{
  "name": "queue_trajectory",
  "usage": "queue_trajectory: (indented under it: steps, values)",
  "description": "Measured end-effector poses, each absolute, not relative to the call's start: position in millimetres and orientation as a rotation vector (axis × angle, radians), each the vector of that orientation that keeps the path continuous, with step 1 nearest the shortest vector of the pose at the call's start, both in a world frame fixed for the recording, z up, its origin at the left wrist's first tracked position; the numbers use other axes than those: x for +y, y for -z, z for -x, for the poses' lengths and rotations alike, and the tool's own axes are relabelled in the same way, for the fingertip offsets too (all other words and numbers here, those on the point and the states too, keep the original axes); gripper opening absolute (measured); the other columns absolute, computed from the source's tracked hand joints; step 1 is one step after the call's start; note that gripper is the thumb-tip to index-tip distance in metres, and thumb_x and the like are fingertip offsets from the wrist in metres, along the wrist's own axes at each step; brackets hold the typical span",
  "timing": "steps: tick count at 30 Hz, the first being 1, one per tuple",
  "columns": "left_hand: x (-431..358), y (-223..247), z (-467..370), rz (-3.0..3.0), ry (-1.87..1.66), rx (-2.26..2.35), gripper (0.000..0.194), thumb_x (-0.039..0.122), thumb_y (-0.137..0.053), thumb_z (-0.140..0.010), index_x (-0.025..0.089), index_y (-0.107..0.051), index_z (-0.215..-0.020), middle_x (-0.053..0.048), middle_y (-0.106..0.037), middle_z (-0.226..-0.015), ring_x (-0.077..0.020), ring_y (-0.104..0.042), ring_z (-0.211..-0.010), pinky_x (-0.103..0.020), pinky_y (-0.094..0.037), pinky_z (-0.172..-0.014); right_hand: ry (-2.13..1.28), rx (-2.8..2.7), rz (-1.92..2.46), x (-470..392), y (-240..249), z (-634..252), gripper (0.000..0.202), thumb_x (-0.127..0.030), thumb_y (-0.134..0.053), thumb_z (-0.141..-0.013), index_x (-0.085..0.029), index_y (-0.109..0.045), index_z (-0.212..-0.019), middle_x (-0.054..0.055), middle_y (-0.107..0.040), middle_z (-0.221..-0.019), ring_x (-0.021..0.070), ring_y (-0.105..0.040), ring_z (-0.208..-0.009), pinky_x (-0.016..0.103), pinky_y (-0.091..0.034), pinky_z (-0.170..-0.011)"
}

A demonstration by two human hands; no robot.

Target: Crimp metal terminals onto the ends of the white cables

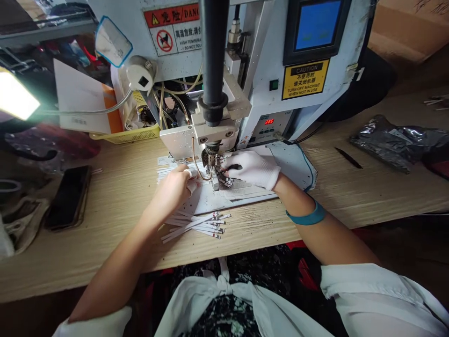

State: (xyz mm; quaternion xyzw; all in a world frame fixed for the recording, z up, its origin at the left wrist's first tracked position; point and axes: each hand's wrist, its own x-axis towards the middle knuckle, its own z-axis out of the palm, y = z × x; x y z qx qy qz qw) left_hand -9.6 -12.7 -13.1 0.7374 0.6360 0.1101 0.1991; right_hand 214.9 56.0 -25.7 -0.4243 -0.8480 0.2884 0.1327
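My left hand (172, 188), with white covers on its fingertips, is closed just left of the machine's working tip (212, 158). Whatever sits between its fingers is hidden. Flat white strips (163, 172) lie beside and behind that hand on the white base plate (206, 204). On the other side of the tip is my right hand (253, 168) in a white glove. Its thumb and fingers curl together at a cluster of small dark-and-silver pieces (226, 180); what they pinch is too small to tell. A loose pile of white strips with metal-like ends (196, 226) lies in front of the plate.
The machine's black column (213, 56) rises above my hands. A display reading 385 (269, 121) is at its right. On the table are a phone (68, 196), a yellow basket (126, 135), black tweezers (348, 158) and a silvery bag (393, 140). A lamp (17, 96) shines at left.
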Motion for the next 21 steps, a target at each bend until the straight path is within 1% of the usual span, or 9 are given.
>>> queue_trajectory:
  steps: [2, 6, 8, 10, 13, 15, 18, 19, 21]
  values:
    - [-9.7, 15.8, 10.3, -2.104, -0.303, 1.757, 0.019, 0.028, -0.056, -0.076, 0.015, -0.071, -0.076, -0.010, -0.066, -0.086, -0.0233, -0.061, -0.074, -0.031, -0.047, -0.068, -0.814, -2.479, 1.221, 56.2, 26.4, -214.5, 0.021, -0.013, -0.061, -0.076, -0.020, -0.076, -0.089, 0.003, -0.075, -0.095, 0.0198, -0.065, -0.092, 0.030, -0.045, -0.082]
    - [-7.5, 14.0, 10.6, -2.068, -0.361, 1.728, 0.021, 0.031, -0.057, -0.077, 0.016, -0.071, -0.075, -0.008, -0.069, -0.080, -0.0210, -0.062, -0.071, -0.028, -0.046, -0.065, -0.784, -2.414, 1.236, 53.5, 24.0, -213.0, 0.009, -0.018, -0.065, -0.076, -0.018, -0.073, -0.078, 0.003, -0.073, -0.084, 0.0201, -0.064, -0.085, 0.030, -0.045, -0.077]
    - [-7.3, 10.5, 11.1, -2.014, -0.371, 1.726, 0.022, 0.034, -0.058, -0.077, 0.016, -0.070, -0.075, -0.007, -0.069, -0.074, -0.0200, -0.061, -0.067, -0.027, -0.044, -0.062, -0.906, -2.259, 1.267, 50.3, 20.8, -212.3, 0.005, -0.017, -0.064, -0.075, -0.017, -0.069, -0.074, 0.003, -0.070, -0.076, 0.0181, -0.064, -0.076, 0.028, -0.046, -0.068]
    - [-7.2, 6.8, 11.7, -1.971, -0.361, 1.734, 0.021, 0.035, -0.059, -0.075, 0.017, -0.069, -0.072, -0.005, -0.068, -0.067, -0.0192, -0.060, -0.063, -0.026, -0.041, -0.059, -1.158, -2.052, 1.304, 46.6, 17.4, -211.8, 0.001, -0.015, -0.063, -0.074, -0.016, -0.063, -0.074, 0.002, -0.067, -0.068, 0.0150, -0.062, -0.062, 0.025, -0.045, -0.055]
    - [-7.3, 3.8, 12.2, -1.916, -0.373, 1.747, 0.022, 0.039, -0.062, -0.072, 0.017, -0.067, -0.070, -0.003, -0.067, -0.063, -0.0185, -0.059, -0.060, -0.026, -0.039, -0.056, -1.505, -1.795, 1.301, 43.1, 14.8, -211.5, 0.008, -0.016, -0.064, -0.075, -0.016, -0.056, -0.076, 0.001, -0.061, -0.060, 0.0113, -0.055, -0.045, 0.022, -0.039, -0.039]
    - [-7.3, 4.1, 12.2, -1.884, -0.410, 1.731, 0.027, 0.044, -0.063, -0.070, 0.018, -0.068, -0.071, -0.003, -0.067, -0.062, -0.0181, -0.058, -0.059, -0.025, -0.039, -0.056, -1.583, -1.714, 1.267, 43.4, 15.3, -212.0, 0.011, -0.020, -0.068, -0.075, -0.016, -0.058, -0.076, -0.001, -0.058, -0.056, 0.0094, -0.051, -0.041, 0.020, -0.035, -0.035]
    - [-7.2, 6.2, 12.3, -1.846, -0.463, 1.702, 0.034, 0.051, -0.063, -0.068, 0.017, -0.070, -0.072, -0.003, -0.068, -0.063, -0.0175, -0.057, -0.059, -0.026, -0.040, -0.057, -1.588, -1.687, 1.172, 46.5, 17.4, -213.8, 0.020, -0.025, -0.076, -0.069, -0.013, -0.062, -0.075, -0.001, -0.058, -0.057, 0.0070, -0.048, -0.041, 0.018, -0.032, -0.033]
    - [-7.2, 6.8, 12.4, -1.837, -0.475, 1.694, 0.035, 0.052, -0.063, -0.068, 0.017, -0.070, -0.071, -0.003, -0.067, -0.062, -0.0173, -0.056, -0.058, -0.026, -0.040, -0.057, -1.601, -1.677, 1.135, 47.4, 18.1, -214.3, 0.022, -0.027, -0.079, -0.067, -0.012, -0.063, -0.074, -0.001, -0.059, -0.057, 0.0066, -0.048, -0.042, 0.018, -0.033, -0.034]
    - [-7.1, 7.6, 13.0, -1.830, -0.491, 1.676, 0.037, 0.053, -0.062, -0.069, 0.017, -0.069, -0.067, -0.003, -0.067, -0.061, -0.0169, -0.055, -0.058, -0.025, -0.039, -0.056, -1.665, -1.625, 1.083, 48.5, 19.2, -214.3, 0.025, -0.029, -0.080, -0.066, -0.012, -0.064, -0.073, 0.000, -0.060, -0.057, 0.0071, -0.051, -0.044, 0.019, -0.040, -0.037]
